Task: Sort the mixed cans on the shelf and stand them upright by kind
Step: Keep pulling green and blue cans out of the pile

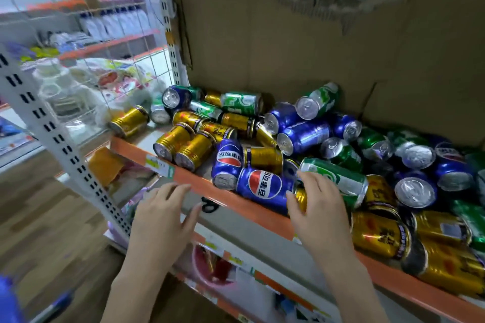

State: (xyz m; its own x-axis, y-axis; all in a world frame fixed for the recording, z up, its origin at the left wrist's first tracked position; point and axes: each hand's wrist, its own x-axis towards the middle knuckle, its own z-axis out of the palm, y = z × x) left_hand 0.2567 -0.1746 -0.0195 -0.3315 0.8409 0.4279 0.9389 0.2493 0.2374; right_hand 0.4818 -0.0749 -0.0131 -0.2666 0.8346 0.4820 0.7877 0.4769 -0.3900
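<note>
Far left of frame: white slotted upright (56, 139), wire mesh panel (115, 42) behind it; blurred goods beyond.

Left of centre: gold cans (183, 143), a cluster lying on their sides at the left end of the orange-edged shelf (199, 186), ends mostly toward the camera. None upright.

Lower left of centre: left hand (164, 214), fingers spread and straight, holding nothing, hovering just in front of the shelf lip. Contact with the lip not certain.

Centre: 2 blue Pepsi cans (265, 186) on their sides at the shelf front, logos showing.

Right of centre: right hand (316, 206), fingers apart and slightly curled, reaching over the front edge. Fingertips lie against the green can (334, 177); full grip not yet closed, by the look of it. Green can on its side, long axis running left to right and slightly down toward the right, lying just beyond and above the fingers. Nearer hand: right. A small gold can partly hidden under the palm.

Right of frame: mixed pile of blue, green and gold cans, all lying down, unsorted.

Backdrop: torn cardboard sheet (315, 42).
</note>
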